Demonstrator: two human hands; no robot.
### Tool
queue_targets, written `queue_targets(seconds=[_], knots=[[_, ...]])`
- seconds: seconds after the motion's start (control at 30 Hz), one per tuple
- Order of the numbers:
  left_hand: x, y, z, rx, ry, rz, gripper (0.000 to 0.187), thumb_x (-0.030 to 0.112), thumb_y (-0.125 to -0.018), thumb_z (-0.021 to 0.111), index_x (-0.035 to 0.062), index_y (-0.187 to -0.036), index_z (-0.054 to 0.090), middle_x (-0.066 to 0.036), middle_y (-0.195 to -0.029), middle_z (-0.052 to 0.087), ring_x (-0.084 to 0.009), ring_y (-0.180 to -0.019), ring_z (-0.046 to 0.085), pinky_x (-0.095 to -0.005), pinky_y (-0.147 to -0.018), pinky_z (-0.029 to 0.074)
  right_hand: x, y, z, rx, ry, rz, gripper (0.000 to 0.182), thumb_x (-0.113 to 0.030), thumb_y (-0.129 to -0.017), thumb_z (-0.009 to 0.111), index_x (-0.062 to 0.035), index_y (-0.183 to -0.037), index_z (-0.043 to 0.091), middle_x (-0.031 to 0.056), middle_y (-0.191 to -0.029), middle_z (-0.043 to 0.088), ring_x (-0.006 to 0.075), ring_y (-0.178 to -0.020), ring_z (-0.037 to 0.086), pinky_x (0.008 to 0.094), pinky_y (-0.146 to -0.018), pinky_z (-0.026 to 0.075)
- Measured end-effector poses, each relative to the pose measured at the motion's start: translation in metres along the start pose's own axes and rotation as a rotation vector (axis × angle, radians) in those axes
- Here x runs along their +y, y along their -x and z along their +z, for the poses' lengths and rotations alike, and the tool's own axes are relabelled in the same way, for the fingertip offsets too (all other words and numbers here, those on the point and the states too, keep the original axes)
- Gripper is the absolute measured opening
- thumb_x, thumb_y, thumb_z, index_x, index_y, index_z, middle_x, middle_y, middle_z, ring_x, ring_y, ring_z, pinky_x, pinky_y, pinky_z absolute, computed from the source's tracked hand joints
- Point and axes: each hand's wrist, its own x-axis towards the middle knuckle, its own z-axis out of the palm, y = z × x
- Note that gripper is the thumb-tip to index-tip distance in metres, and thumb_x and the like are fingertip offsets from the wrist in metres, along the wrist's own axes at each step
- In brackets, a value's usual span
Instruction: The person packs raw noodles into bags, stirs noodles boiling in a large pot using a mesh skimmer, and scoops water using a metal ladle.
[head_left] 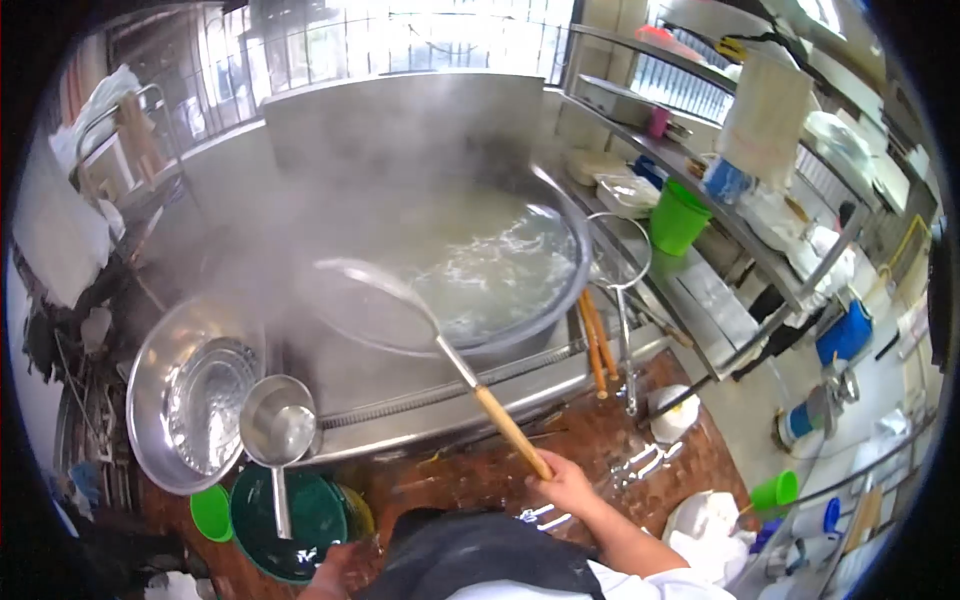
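While steam rises, right hand [565,482] clenched on far end of wooden-handled skimmer [400,295], clear of boiling pot [560,300]. Left hand [330,575] grip: cannot tell; near ladle [278,425].

No writing, label, brand or number can be read anywhere in this view; steam and blur hide any fine print on the containers.
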Motion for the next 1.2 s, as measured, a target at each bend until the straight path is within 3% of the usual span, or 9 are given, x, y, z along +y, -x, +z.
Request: queue_targets(seconds=[0.1, 0.17, 0.4, 0.63, 0.77, 0.83, 0.87, 1.07, 1.2], knots=[[-0.031, -0.024, -0.009, 0.412, 0.107, -0.347, 0.034, 0.018, -0.089, 0.049, 0.0048, -0.121, 0.049, -0.014, -0.084, 0.063, -0.0213, -0.067, 0.061, -0.03, -0.045, 0.043, 0.014, -0.019, -0.024, -0.017, -0.316, 0.133, 0.047, -0.008, -0.078, 0.064, -0.007, -0.123, 0.05, 0.0016, -0.083, 0.059, 0.013, -0.069, 0.057, 0.0265, -0.064, 0.048], [-0.043, -0.024, -0.013, 0.365, 0.152, -0.358, 0.033, 0.017, -0.089, 0.049, 0.0052, -0.119, 0.05, -0.012, -0.084, 0.063, -0.0216, -0.068, 0.061, -0.0303, -0.049, 0.044, 0.015, -0.033, -0.043, 0.023, -0.504, 0.193, 0.038, -0.007, -0.08, 0.062, -0.0073, -0.116, 0.05, -0.0009, -0.074, 0.055, 0.0069, -0.055, 0.051, 0.0217, -0.048, 0.043], [-0.059, 0.005, 0.029, 0.487, 0.259, -0.225, 0.019, 0.028, -0.085, 0.057, 0.0096, -0.088, 0.056, -0.004, -0.065, 0.057, -0.0156, -0.047, 0.05, -0.034, -0.039, 0.04, 0.047, -0.111, -0.122, 0.323, -0.674, 0.122, 0.016, -0.01, -0.082, 0.057, -0.0083, -0.094, 0.047, 0.0015, -0.066, 0.051, 0.011, -0.048, 0.05, 0.0255, -0.04, 0.044], [-0.093, 0.04, 0.06, 0.541, 0.234, -0.415, 0.019, 0.03, -0.086, 0.055, 0.0121, -0.092, 0.06, -0.004, -0.066, 0.057, -0.0169, -0.049, 0.051, -0.0332, -0.039, 0.04, 0.125, -0.189, -0.167, 0.438, -0.92, 0.263, 0.012, -0.012, -0.085, 0.055, -0.0072, -0.09, 0.046, 0.0038, -0.061, 0.049, 0.0141, -0.045, 0.05, 0.0289, -0.039, 0.044], [-0.086, 0.063, 0.079, 0.61, 0.171, -0.37, 0.02, 0.03, -0.085, 0.056, 0.0101, -0.087, 0.059, -0.006, -0.066, 0.057, -0.019, -0.048, 0.051, -0.0328, -0.04, 0.04, 0.143, -0.207, -0.156, 0.37, -0.792, 0.337, 0.012, -0.013, -0.084, 0.057, -0.0033, -0.085, 0.05, 0.0064, -0.063, 0.054, 0.0157, -0.048, 0.054, 0.0292, -0.043, 0.047], [-0.048, 0.075, 0.1, 0.701, 0.159, -0.455, 0.026, 0.028, -0.083, 0.059, 0.004, -0.09, 0.063, -0.007, -0.077, 0.063, -0.0195, -0.066, 0.057, -0.033, -0.059, 0.044, 0.195, -0.232, -0.151, 0.355, -0.354, 0.312, 0.032, -0.018, -0.076, 0.068, 0.0017, -0.098, 0.054, 0.0107, -0.077, 0.063, 0.0196, -0.065, 0.062, 0.0327, -0.058, 0.05], [-0.034, 0.075, 0.105, 0.75, 0.152, -0.495, 0.029, 0.028, -0.082, 0.061, 0.0009, -0.091, 0.065, -0.007, -0.082, 0.065, -0.0197, -0.076, 0.061, -0.0331, -0.068, 0.046, 0.137, -0.207, -0.143, 0.439, -0.176, 0.28, 0.043, -0.023, -0.071, 0.071, 0.0028, -0.101, 0.054, 0.0131, -0.086, 0.064, 0.0227, -0.074, 0.063, 0.0339, -0.066, 0.049], [-0.041, 0.046, 0.091, 0.601, 0.095, -0.385, 0.026, 0.033, -0.085, 0.055, 0.0092, -0.095, 0.055, -0.007, -0.074, 0.06, -0.0204, -0.061, 0.057, -0.0359, -0.047, 0.044, 0.125, -0.217, -0.132, 0.543, 0.269, 0.348, 0.065, -0.032, -0.065, 0.072, 0.0027, -0.113, 0.046, 0.0216, -0.099, 0.062, 0.0357, -0.092, 0.061, 0.0412, -0.08, 0.047], [-0.089, 0.021, 0.062, 0.532, 0.237, -0.298, 0.033, 0.035, -0.086, 0.054, 0.0096, -0.106, 0.052, -0.009, -0.081, 0.06, -0.0218, -0.069, 0.059, -0.0378, -0.052, 0.048, 0.095, -0.207, -0.122, 0.581, 0.444, 0.247, 0.069, -0.031, -0.063, 0.072, -0.0006, -0.117, 0.041, 0.0218, -0.101, 0.06, 0.0375, -0.094, 0.059, 0.0441, -0.08, 0.048]])
